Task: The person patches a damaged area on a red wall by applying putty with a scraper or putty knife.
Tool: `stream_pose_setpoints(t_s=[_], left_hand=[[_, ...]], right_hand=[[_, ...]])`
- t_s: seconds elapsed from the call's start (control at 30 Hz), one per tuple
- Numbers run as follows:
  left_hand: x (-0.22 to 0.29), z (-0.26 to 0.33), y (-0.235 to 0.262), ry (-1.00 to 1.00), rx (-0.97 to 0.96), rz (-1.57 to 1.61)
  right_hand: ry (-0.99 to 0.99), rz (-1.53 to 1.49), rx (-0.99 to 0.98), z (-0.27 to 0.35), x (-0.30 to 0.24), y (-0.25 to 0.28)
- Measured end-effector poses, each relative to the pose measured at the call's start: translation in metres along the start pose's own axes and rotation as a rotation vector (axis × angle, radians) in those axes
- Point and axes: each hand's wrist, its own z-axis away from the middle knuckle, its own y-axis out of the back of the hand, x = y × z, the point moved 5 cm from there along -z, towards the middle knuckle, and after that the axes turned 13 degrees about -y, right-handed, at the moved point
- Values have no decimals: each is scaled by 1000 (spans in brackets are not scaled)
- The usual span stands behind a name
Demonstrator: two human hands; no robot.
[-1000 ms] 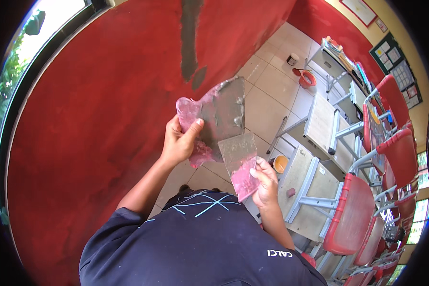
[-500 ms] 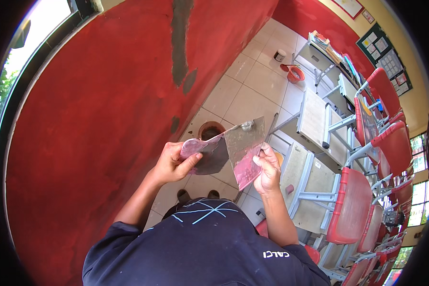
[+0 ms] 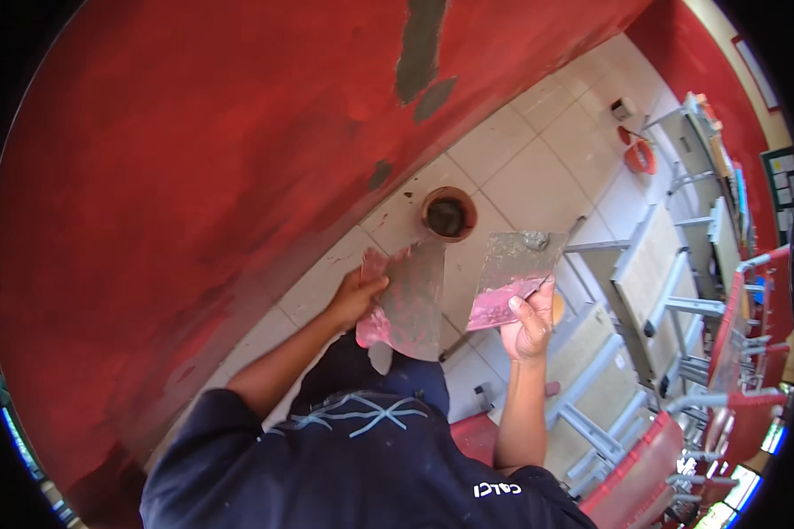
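Note:
My left hand (image 3: 357,300) is closed round the pink-smeared edge of a wide plastering scraper (image 3: 410,295), its flat grey face turned up. In my right hand (image 3: 531,324) is a second scraper (image 3: 512,269), pinched by its pink lower part. A small lump of grey filler (image 3: 535,240) sits at that blade's far edge. The two blades are apart. Beyond them on the floor stands a round reddish-brown pot (image 3: 448,214) with dark grey filler inside. Grey filler patches (image 3: 421,53) mark the red wall (image 3: 220,176) ahead and to my left.
School desks (image 3: 653,273) and red chairs (image 3: 631,467) crowd my right side. Farther off on the tiled floor (image 3: 538,181) are an orange-red bucket (image 3: 640,157) and a small dark can (image 3: 623,108). Specks of filler lie by the wall's foot.
The blades, crossing or touching before, have separated. The left scraper has turned to show its wide face. My view has tilted toward the floor, and the pot is now in fuller sight.

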Motion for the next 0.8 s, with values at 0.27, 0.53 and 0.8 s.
stream_pose_setpoints(t_s=[0.27,0.53,0.8], left_hand=[[-272,-82,74,370,373,287],[-486,-243,192,368,290,475],[-553,-323,270,262,382,329]], right_hand=[[-354,-106,-144,-188,190,201],[-343,-290,-125,-358,439,369],[-13,-66,-25,-461,558,445]])
